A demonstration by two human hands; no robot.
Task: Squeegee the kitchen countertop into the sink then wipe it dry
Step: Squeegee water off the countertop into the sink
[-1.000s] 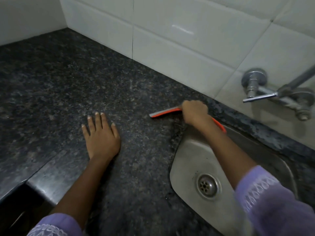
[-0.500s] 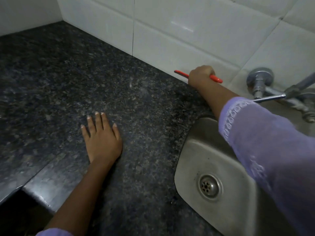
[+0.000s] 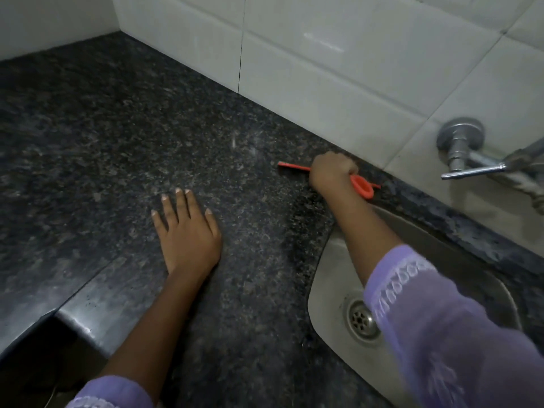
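My right hand (image 3: 331, 172) grips the handle of an orange squeegee (image 3: 361, 186), whose blade lies on the dark speckled granite countertop (image 3: 117, 148) close to the tiled wall, just beyond the far left corner of the steel sink (image 3: 329, 290). The blade's left end sticks out past my fist; its loop handle shows at the right of my fist. My left hand (image 3: 187, 231) rests flat on the countertop, fingers straight, left of the sink. No cloth is in view.
A white tiled wall (image 3: 323, 69) backs the counter. A metal tap (image 3: 465, 154) juts from the wall over the sink at the right. The sink's drain (image 3: 360, 319) lies under my right sleeve. The counter's front edge steps in at the lower left (image 3: 73, 316).
My right hand went from the sink's rim up to the wall with the squeegee, then came back down onto the counter near the sink's corner. My left hand stayed flat in place.
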